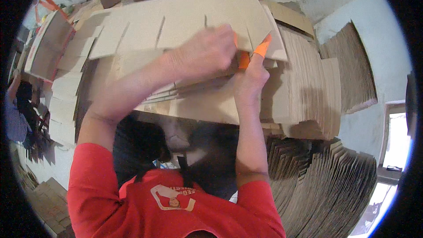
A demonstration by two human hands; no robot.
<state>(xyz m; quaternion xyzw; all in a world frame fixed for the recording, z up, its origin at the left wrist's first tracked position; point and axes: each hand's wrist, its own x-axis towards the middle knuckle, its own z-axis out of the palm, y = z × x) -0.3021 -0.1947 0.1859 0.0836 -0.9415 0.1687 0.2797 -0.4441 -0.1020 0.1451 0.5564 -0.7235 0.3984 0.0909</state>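
Stacked cardboard fills the room around you, with pale walls behind. Your left hand (205, 53) lies flat, fingers curled over the slotted cardboard sheet (176, 26) on top of the pile in front of you. Your right hand (250, 79), wearing orange finger caps (263, 46), pinches that sheet's near edge, just beside the left. Tall cardboard stacks (308, 92) crowd the right side; another person (15, 114) sits far left.
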